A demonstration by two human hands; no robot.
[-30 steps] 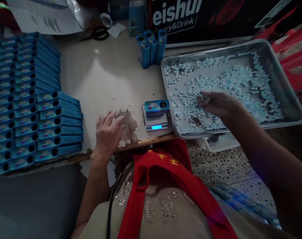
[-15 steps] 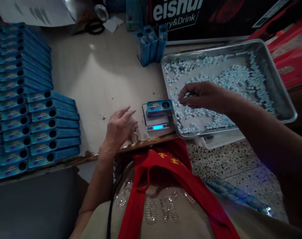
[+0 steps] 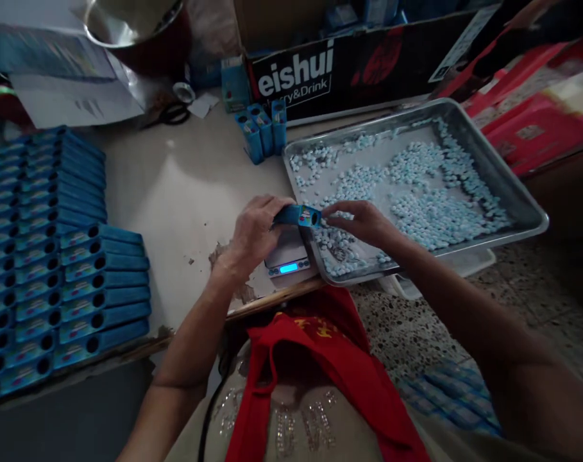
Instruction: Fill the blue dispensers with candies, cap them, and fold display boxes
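My left hand (image 3: 258, 232) is closed around a small blue candy box (image 3: 286, 215), holding it tilted over the scale with its round hole toward the tray. At that hole end are the fingertips of my right hand (image 3: 357, 221), pinched together; what they hold, if anything, is too small to make out. Beneath the box lies a small digital scale (image 3: 288, 267) with a lit blue display. Pale blue and white candies (image 3: 419, 221) are spread in a metal tray (image 3: 526, 224) under and beyond my right hand.
Stacked blue boxes (image 3: 103, 282) fill the table's left side. Several more boxes (image 3: 262, 131) stand behind the scale, before a black carton (image 3: 349, 70). Scissors (image 3: 173, 114) and a metal pot (image 3: 132, 32) are at the back left; red packaging (image 3: 536, 128) is at the right.
My left hand has taken the blue box off the scale. My right hand has moved left from over the candies to the box's hole. The view has tipped up, showing more of the back.
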